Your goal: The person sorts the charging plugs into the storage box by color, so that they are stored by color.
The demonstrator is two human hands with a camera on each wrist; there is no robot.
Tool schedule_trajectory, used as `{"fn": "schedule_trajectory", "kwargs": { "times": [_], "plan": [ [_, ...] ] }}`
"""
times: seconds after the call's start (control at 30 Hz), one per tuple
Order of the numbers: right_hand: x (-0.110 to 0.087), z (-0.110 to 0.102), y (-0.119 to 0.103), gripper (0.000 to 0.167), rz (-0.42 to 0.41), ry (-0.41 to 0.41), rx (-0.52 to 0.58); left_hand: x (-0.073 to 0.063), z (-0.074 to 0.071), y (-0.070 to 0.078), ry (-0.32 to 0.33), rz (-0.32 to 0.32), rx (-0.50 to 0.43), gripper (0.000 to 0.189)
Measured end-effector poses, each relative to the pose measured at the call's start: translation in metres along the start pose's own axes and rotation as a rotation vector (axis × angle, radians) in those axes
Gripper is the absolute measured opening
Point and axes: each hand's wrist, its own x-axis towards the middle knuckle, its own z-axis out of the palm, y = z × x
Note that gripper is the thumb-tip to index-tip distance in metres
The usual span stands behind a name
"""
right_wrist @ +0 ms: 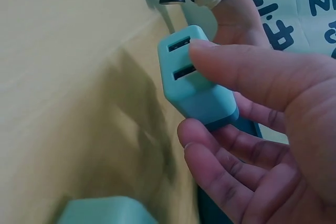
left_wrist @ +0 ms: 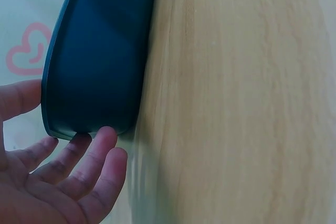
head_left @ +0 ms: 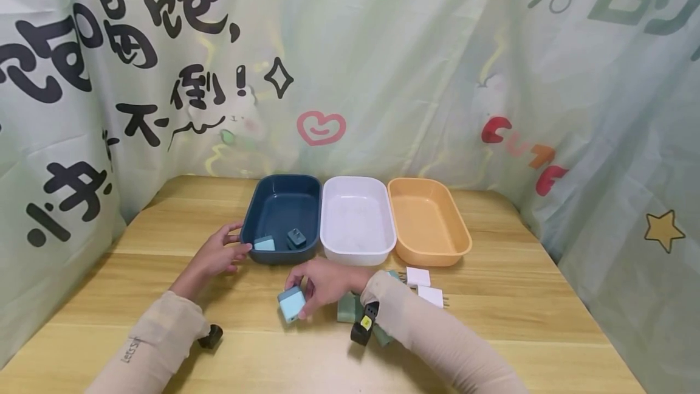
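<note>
My right hand (head_left: 326, 283) pinches a light-blue USB charger (head_left: 291, 304) between thumb and fingers, in front of the dark blue tray (head_left: 281, 257). In the right wrist view, two dark USB slots show on the end of this charger (right_wrist: 191, 90), with the thumb tip over that face. My left hand (head_left: 221, 251) rests its fingertips on the left side of the blue tray, fingers spread and loosely bent. Inside that tray lie a light-blue charger (head_left: 265, 244) and a darker blue charger (head_left: 296, 238) with prongs up.
A white tray (head_left: 358, 257) and an orange tray (head_left: 434, 257) stand right of the blue one. White chargers (head_left: 418, 276) and green chargers (head_left: 347, 307) lie around the right forearm, partly hidden by it. A printed curtain (head_left: 383, 78) hangs behind the wooden table (head_left: 536, 321).
</note>
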Motion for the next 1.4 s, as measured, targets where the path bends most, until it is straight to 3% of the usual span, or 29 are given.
{"fn": "schedule_trajectory", "kwargs": {
  "times": [0.2,0.53,1.4],
  "plan": [
    [0.001,-0.010,-0.002,0.045,0.024,0.016,-0.022,0.000,0.000,-0.001,0.002,0.000,-0.002,0.069],
    [0.009,-0.018,0.002,0.048,-0.009,0.043,0.016,-0.001,-0.001,-0.001,0.003,0.009,-0.005,0.068],
    [0.022,-0.045,-0.001,0.047,0.070,0.163,0.069,0.001,-0.001,0.000,0.012,0.014,0.004,0.068]
  ]
}}
